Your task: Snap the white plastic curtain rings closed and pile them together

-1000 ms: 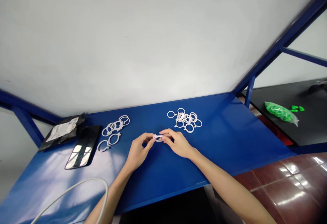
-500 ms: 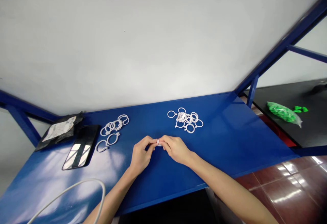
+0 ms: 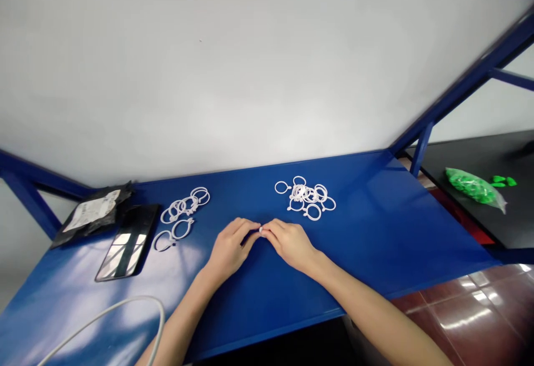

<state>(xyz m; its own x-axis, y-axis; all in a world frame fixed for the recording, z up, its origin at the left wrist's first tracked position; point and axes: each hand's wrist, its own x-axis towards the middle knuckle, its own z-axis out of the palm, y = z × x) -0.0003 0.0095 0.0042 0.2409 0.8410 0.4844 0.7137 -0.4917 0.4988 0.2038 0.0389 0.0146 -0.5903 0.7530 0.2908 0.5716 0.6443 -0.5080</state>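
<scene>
My left hand (image 3: 231,248) and my right hand (image 3: 292,242) meet fingertip to fingertip above the blue table (image 3: 267,299). Both are closed in a pinch on a small white plastic ring (image 3: 261,230), mostly hidden by the fingers. Beyond my right hand lies a loose pile of white plastic rings (image 3: 312,212) with small eyelets, several overlapping. To the left of my left hand is another group of white rings (image 3: 182,228), some of them overlapping and two nearer the front.
A dark phone (image 3: 128,243) and a black plastic parcel with a white label (image 3: 92,213) lie at the left. A white cable (image 3: 125,301) loops across the front left. Blue frame bars (image 3: 421,149) edge the table; a bag of green pieces (image 3: 473,188) sits on a black surface beyond.
The fingertips have closed further over the white ring, so less of it shows. The view has shifted slightly; the ring groups lie as before.
</scene>
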